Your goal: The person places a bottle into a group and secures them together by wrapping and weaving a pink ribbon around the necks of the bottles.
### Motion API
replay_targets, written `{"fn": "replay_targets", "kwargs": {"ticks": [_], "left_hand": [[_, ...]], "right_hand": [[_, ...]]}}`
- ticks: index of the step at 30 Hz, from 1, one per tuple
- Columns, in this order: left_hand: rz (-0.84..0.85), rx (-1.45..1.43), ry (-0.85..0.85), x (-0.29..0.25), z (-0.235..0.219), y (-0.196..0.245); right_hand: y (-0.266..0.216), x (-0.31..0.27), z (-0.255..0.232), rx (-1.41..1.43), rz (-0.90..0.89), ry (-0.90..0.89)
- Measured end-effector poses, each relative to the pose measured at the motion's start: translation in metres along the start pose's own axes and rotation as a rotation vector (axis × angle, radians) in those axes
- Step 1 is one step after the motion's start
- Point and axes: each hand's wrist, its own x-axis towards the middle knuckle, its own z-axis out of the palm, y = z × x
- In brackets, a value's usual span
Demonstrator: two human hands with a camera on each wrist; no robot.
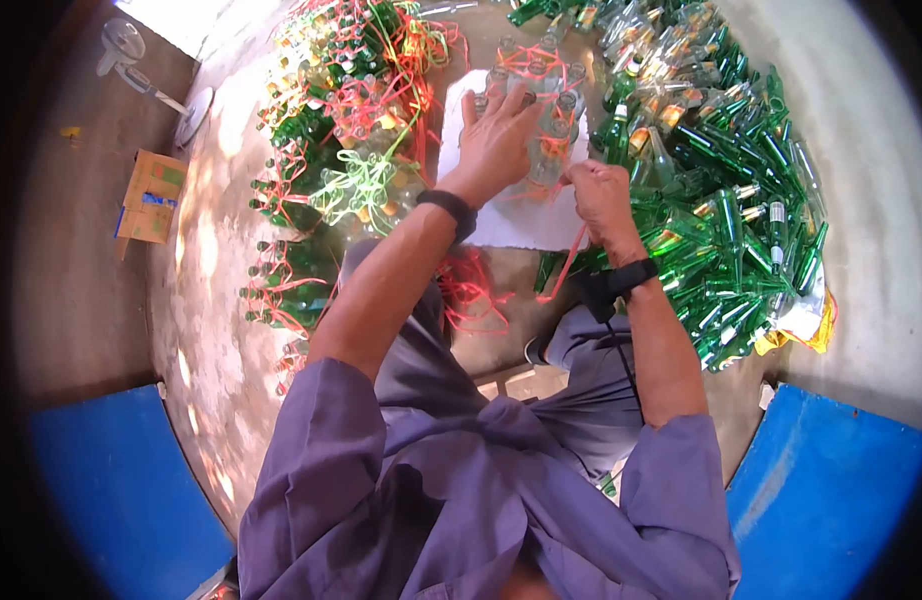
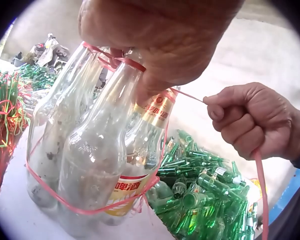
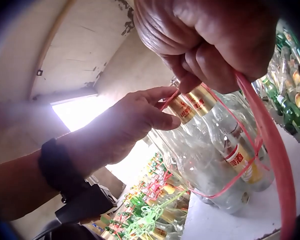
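Observation:
A bundle of clear glass beer bottles (image 2: 95, 155) stands upright, some with gold neck labels (image 3: 202, 100). Red plastic twine (image 2: 70, 205) loops round their bodies and also circles several necks. My left hand (image 1: 496, 140) is over the bottle tops, its thumb and fingers round a neck at the near side. To the right of the bundle, my right hand (image 1: 603, 195) grips the twine in curled fingers. A stretch runs taut from the fist to the necks, and the loose tail (image 2: 261, 195) hangs below it.
Under the bundle lies a white board (image 1: 481, 225). Tied bottles with red and green twine (image 1: 361, 185) crowd the left side. Loose green bottles (image 1: 731, 220) are heaped on the right. A tangle of red twine (image 1: 471, 295) lies near my knees. A fan (image 1: 126, 45) stands far left.

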Motion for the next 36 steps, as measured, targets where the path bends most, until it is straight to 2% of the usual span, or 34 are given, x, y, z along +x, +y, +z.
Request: {"fn": "replay_targets", "kwargs": {"ticks": [1,2,4,5,7,10,12,14,18,21,23,27,29,30,32,33,35,36], "left_hand": [[-0.002,0.007,0.008,0.000,0.001,0.000],[0.000,0.015,0.020,0.001,0.001,0.001],[0.004,0.021,0.030,0.002,0.003,0.000],[0.026,0.015,0.088,0.002,0.003,0.001],[0.057,0.014,0.164,0.002,0.002,0.001],[0.051,-0.026,0.182,0.002,0.001,0.002],[0.035,-0.051,0.148,0.002,0.000,0.001],[0.033,-0.033,0.175,0.001,0.002,0.002],[0.024,-0.020,0.152,0.002,0.002,0.001],[0.010,-0.019,0.122,0.003,0.000,0.002],[0.002,-0.028,0.114,0.004,-0.001,0.001],[-0.005,-0.043,0.113,0.003,-0.001,0.002],[-0.007,-0.054,0.121,0.003,-0.001,0.004],[-0.008,-0.055,0.124,0.002,-0.001,0.004],[-0.006,-0.056,0.129,0.003,-0.001,0.004],[-0.026,-0.092,0.091,0.003,-0.001,0.003],[-0.043,-0.128,0.056,0.003,-0.001,0.002],[-0.044,-0.128,0.058,0.003,-0.001,0.002]], "right_hand": [[0.004,0.003,0.002,-0.017,-0.149,0.010],[0.005,0.002,0.002,-0.021,-0.143,0.010],[-0.011,-0.001,0.001,-0.230,-0.199,0.054],[-0.015,0.000,-0.002,-0.235,-0.213,0.057],[-0.024,-0.001,-0.005,-0.416,-0.317,0.005],[-0.045,-0.001,-0.003,-0.337,-0.317,-0.006],[-0.048,0.011,-0.004,-0.392,-0.349,-0.003],[-0.053,0.022,0.001,-0.303,-0.500,0.028],[-0.056,0.051,0.006,-0.302,-0.490,-0.019],[-0.057,0.067,0.014,-0.368,-0.544,0.018],[-0.057,0.078,0.017,-0.328,-0.476,-0.037],[-0.046,0.094,0.019,-0.210,-0.474,-0.060],[-0.042,0.099,0.013,-0.347,-0.370,-0.079],[-0.042,0.098,0.011,-0.346,-0.369,-0.078],[-0.040,0.095,0.008,-0.262,-0.183,-0.033],[-0.038,0.094,0.006,-0.262,-0.185,-0.031],[-0.030,0.092,0.004,0.110,-0.006,0.019],[-0.027,0.092,0.000,0.111,-0.008,0.021]]}}
